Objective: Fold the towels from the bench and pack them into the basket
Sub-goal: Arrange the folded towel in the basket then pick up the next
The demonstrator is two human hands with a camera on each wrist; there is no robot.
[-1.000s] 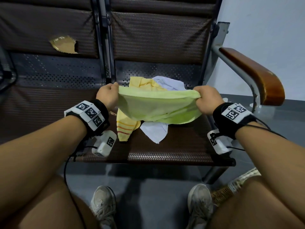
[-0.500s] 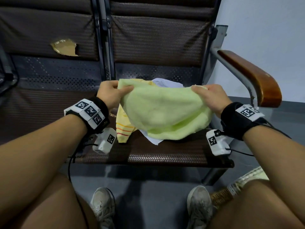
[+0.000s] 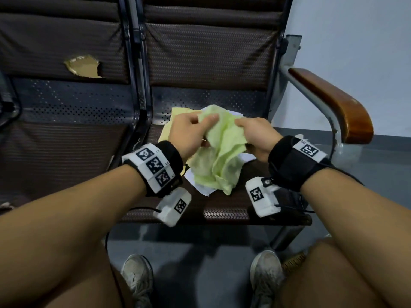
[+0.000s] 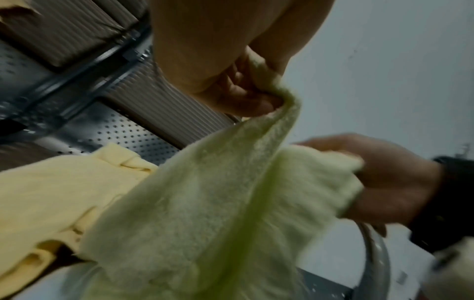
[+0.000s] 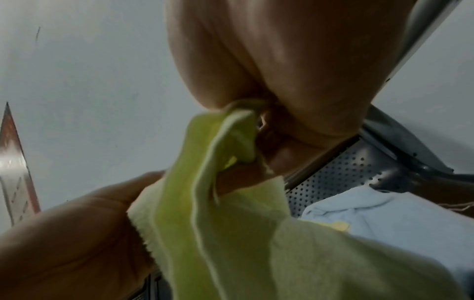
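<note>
A light green towel (image 3: 219, 156) hangs bunched between my two hands above the bench seat (image 3: 226, 213). My left hand (image 3: 189, 132) pinches its upper edge, thumb over the cloth, as the left wrist view shows at the green towel (image 4: 218, 203). My right hand (image 3: 255, 135) grips the same edge close beside the left; in the right wrist view the green towel (image 5: 231, 223) is caught between its fingers. Under it lie a yellow towel (image 3: 175, 117), (image 4: 51, 192) and a white towel (image 3: 201, 187), pale in the right wrist view (image 5: 384, 215). Only a bit of woven basket (image 3: 293, 261) shows by my right shoe.
The brown woven bench has a second seat (image 3: 62, 152) on the left with a torn patch (image 3: 83, 66) in its backrest. A wooden armrest (image 3: 333, 107) on a metal frame stands at the right, against a pale wall. My knees and shoes are in front of the seat.
My hands, a towel's width apart one second ago, have come together at the middle. The green towel, then stretched flat between them, now hangs folded and bunched.
</note>
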